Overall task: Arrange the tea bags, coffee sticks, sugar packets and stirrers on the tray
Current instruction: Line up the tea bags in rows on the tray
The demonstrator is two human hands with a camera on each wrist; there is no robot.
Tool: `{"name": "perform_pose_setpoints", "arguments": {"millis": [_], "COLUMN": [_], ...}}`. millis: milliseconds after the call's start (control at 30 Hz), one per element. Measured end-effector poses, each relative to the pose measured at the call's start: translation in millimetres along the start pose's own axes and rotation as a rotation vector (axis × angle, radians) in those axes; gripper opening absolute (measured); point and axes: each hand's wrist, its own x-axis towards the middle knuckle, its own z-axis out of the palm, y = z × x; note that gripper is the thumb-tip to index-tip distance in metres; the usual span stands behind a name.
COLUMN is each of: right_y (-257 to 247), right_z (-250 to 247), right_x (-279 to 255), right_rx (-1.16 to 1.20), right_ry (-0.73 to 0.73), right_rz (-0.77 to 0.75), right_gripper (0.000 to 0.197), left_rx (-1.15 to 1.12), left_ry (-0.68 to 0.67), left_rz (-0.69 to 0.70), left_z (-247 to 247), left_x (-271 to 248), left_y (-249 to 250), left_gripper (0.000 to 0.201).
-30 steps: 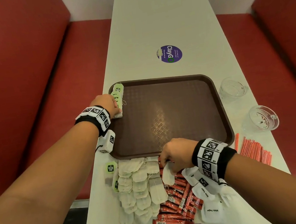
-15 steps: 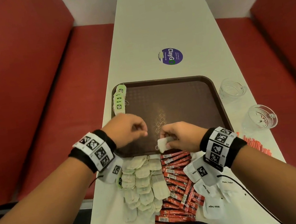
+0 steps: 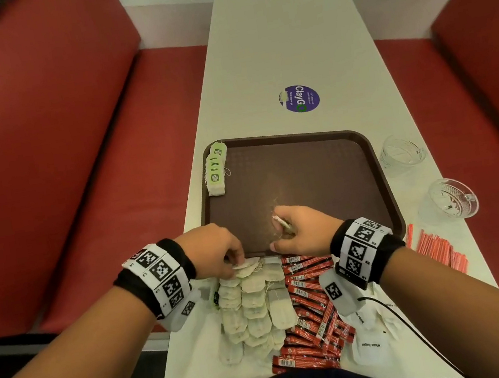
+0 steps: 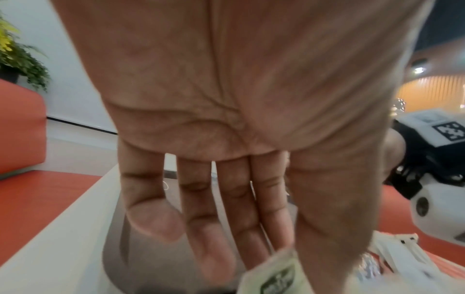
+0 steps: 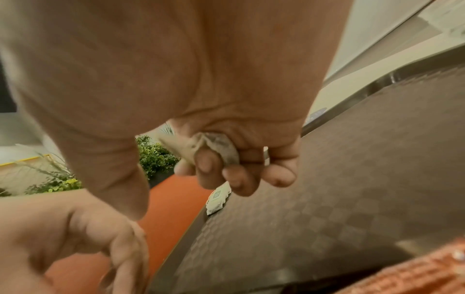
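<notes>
A brown tray (image 3: 317, 152) lies mid-table with a short row of green-tagged tea bags (image 3: 217, 171) in its far left corner. Just before its near edge lie a heap of tea bags (image 3: 253, 305), red coffee sticks (image 3: 310, 310), white sugar packets (image 3: 371, 346) and, to the right, orange stirrers (image 3: 437, 250). My left hand (image 3: 235, 261) pinches the top tea bag (image 4: 276, 274) of the heap between thumb and forefinger. My right hand (image 3: 280, 229) hovers over the tray's near part, fingers curled round another tea bag (image 5: 216, 151).
Two glass cups (image 3: 401, 153) (image 3: 449, 199) stand right of the tray. A purple round sticker (image 3: 299, 99) is on the table beyond it. Red bench seats (image 3: 72, 151) flank the narrow table. A cable (image 3: 407, 327) runs from my right wrist.
My left hand came back from the tray's far left corner down to the tea bag heap. My right hand lifted a tea bag off the heap and closed round it over the tray.
</notes>
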Motion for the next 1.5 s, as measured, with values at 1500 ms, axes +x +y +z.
{"name": "perform_pose_setpoints", "arguments": {"millis": [1500], "right_y": [-3.5], "right_z": [-7.9], "right_x": [41.5], "right_rx": [0.310], "right_ry": [0.166], "right_rz": [0.057], "right_gripper": [0.003], "left_rx": [-0.341], "left_ry": [0.520], "left_rz": [-0.628], "left_z": [-55.5], "left_x": [99.2], "left_y": [-81.6], "left_gripper": [0.036]}}
